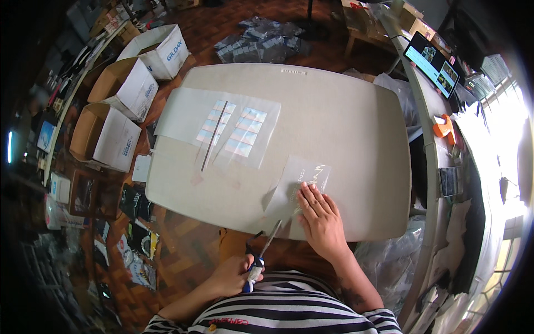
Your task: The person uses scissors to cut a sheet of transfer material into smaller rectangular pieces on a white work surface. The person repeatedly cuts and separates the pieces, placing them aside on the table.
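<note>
While the right hand (320,214) lies flat on a small clear film sheet (300,186) at the near edge of the beige table (345,128), fingers spread slightly apart and pressing it down, the left hand (236,274) is below the table edge with its fingers closed round the blue handles of a pair of scissors (261,256), whose blades point up toward the sheet's lower left corner; whether the blades are parted cannot be told. Judging from how things lie, the cutting looks only partly done: this one small piece, bearing a pale printed design, lies apart, while a larger film sheet (222,122) with two columns of iridescent rectangular prints lies further up the table, apparently whole, with a thin dark ruler-like strip (214,136) across it. Nothing lies between the scissors and the small sheet. Around the table, open cardboard boxes (125,92) stand on the wooden floor at the left, a heap of dark packets (261,44) lies beyond the far edge, and a side counter at the right carries a tablet screen (434,61) and an orange tool (444,127)
</note>
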Available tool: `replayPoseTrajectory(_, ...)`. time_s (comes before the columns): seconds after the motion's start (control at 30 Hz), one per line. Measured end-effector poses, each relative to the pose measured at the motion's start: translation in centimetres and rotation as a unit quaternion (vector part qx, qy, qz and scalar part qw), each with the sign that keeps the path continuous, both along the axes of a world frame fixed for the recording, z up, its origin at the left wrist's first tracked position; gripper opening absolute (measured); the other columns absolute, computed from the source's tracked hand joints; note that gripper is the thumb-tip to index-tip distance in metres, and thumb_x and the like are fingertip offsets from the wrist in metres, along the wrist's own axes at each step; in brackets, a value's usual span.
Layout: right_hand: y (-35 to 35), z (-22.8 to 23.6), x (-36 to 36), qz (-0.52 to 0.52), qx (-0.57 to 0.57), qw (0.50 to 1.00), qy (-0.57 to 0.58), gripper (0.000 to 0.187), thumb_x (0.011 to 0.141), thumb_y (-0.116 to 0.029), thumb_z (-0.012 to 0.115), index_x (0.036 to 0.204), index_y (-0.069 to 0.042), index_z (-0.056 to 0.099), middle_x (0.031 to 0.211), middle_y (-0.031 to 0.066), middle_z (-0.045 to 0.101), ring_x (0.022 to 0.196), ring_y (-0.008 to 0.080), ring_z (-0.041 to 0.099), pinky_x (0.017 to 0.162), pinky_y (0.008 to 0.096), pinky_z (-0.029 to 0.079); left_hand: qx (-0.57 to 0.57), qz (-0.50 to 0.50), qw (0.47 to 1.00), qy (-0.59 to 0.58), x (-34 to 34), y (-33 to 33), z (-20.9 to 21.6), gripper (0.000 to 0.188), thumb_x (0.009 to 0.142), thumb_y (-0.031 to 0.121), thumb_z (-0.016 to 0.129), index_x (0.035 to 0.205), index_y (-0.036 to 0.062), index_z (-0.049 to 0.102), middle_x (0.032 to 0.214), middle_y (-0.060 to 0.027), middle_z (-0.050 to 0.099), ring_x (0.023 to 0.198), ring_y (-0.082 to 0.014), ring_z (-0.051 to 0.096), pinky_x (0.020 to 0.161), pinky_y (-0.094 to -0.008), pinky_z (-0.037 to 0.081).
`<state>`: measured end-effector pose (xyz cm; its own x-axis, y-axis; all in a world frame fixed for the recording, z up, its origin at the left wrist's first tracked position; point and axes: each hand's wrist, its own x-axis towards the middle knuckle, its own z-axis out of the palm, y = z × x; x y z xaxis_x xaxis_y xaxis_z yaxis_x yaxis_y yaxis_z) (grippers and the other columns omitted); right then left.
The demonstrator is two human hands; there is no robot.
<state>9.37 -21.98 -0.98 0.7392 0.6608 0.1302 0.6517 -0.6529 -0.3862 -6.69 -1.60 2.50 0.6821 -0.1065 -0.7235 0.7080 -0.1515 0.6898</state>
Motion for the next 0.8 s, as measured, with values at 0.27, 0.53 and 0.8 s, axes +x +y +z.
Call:
replayPoseTrajectory(0.27, 0.1, -0.3, 0.3, 0.011, -0.007, 1.0, -0.014, 0.049, 0.096, -0.025, 0.057, 0.141, -0.006, 0.05, 0.151, 0.0077, 0.045, 0.141, 0.0228, 0.04, 0.114, 0.0425, 0.032, -0.073, 0.07, 0.994, 0.031, 0.2, -0.9, -0.7, 0.026, 0.09, 0.013, 0.065, 0.08, 0.0014, 0.045, 0.098, -0.0129, 0.068, 0.08, -0.0116, 0.066, 0.072, -0.0269, 0.051)
replayPoseTrajectory(0.53, -0.1, 0.1, 0.3, 0.024, -0.004, 1.0, 0.001, 0.061, 0.092, -0.036, 0.062, 0.144, -0.007, 0.047, 0.153, 0.0074, 0.042, 0.143, 0.0226, 0.037, 0.115, 0.0429, 0.031, 0.046, -0.038, 0.996, -0.068, -0.5, -0.3, -2.8, 0.035, 0.085, 0.032, 0.069, 0.089, -0.0025, 0.062, 0.087, -0.0168, 0.069, 0.078, -0.0307, 0.067, 0.073, -0.037, 0.05)
replayPoseTrajectory(0.8, -0.2, 0.2, 0.4, 0.028, -0.023, 0.999, 0.007, 0.064, 0.093, -0.041, 0.059, 0.146, -0.008, 0.044, 0.156, 0.0058, 0.038, 0.145, 0.0215, 0.033, 0.116, 0.0422, 0.028, 0.107, -0.068, 0.987, -0.098, 1.0, -0.7, -2.7, 0.036, 0.083, 0.036, 0.068, 0.074, 0.0027, 0.058, 0.071, -0.0183, 0.058, 0.07, -0.0395, 0.06, 0.065, -0.0454, 0.043)
